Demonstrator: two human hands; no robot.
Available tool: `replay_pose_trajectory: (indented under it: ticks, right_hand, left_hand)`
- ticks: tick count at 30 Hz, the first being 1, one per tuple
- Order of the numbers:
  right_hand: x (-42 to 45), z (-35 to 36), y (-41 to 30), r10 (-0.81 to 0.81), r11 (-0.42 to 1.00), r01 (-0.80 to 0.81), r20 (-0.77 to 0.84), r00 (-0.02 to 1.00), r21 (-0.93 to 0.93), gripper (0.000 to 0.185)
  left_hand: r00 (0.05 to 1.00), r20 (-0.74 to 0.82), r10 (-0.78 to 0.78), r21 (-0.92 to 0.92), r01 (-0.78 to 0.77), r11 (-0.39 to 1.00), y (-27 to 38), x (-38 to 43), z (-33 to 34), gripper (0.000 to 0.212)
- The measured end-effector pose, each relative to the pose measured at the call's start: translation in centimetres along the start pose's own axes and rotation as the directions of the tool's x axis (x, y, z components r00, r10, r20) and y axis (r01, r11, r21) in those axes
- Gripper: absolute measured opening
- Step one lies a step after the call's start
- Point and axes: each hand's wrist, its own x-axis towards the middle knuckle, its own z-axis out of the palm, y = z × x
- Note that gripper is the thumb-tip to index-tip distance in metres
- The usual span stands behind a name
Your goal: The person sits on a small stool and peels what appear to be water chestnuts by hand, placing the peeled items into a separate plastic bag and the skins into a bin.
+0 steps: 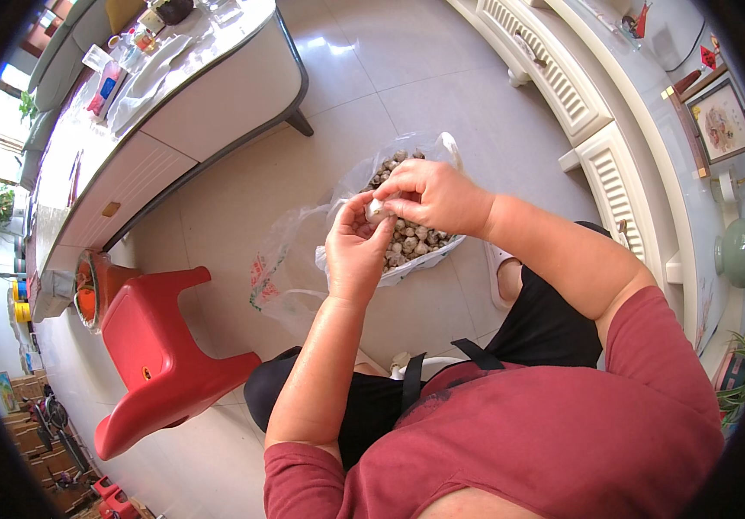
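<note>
My left hand [359, 237] cups a white garlic bulb [377, 211] between its thumb and fingers. From the right, my right hand [426, 194] reaches over it, thumb and fingertips on the bulb's upper side. Beneath both hands stands a clear plastic bag [450, 152] on the floor, filled with many small, brownish garlic bulbs [411, 241]. A second thin plastic bag [288, 259] with red and green print lies left of it. My palms hide part of the heap.
A red plastic child's chair [145, 331] stands on the tiled floor at left, beside a lined waste bin [90, 292]. At upper left is a coffee table [171, 133] with clutter. A long white cabinet [596, 143] runs along the right. My knees flank the floor before me.
</note>
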Motion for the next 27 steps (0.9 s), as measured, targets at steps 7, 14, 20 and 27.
replay_pose_trajectory:
  ticks: [7,14,20,27]
  right_hand:
    - [-0.2,-0.1,-0.3,-0.159,0.966,0.182,0.133,0.978,-0.181,0.010]
    - [-0.4,0.3,-0.6,-0.225,0.938,0.247,0.116,0.968,-0.243,0.007]
    - [-0.2,-0.2,-0.5,-0.089,0.987,0.097,0.065,0.994,-0.126,0.009]
    - [0.2,-0.4,-0.2,0.335,0.898,-0.344,0.078,0.939,0.274,0.014]
  left_hand:
    - [0.997,0.082,0.010,0.214,-0.027,0.976,-0.7,0.0,-0.5,0.036]
    - [0.994,0.105,0.025,0.224,-0.048,0.973,0.2,-0.4,-0.1,0.048]
    - [0.991,0.126,0.048,0.153,-0.067,0.986,0.5,-0.4,0.2,0.050]
    - [0.994,0.112,-0.012,0.015,0.011,1.000,0.6,-0.1,-0.5,0.032]
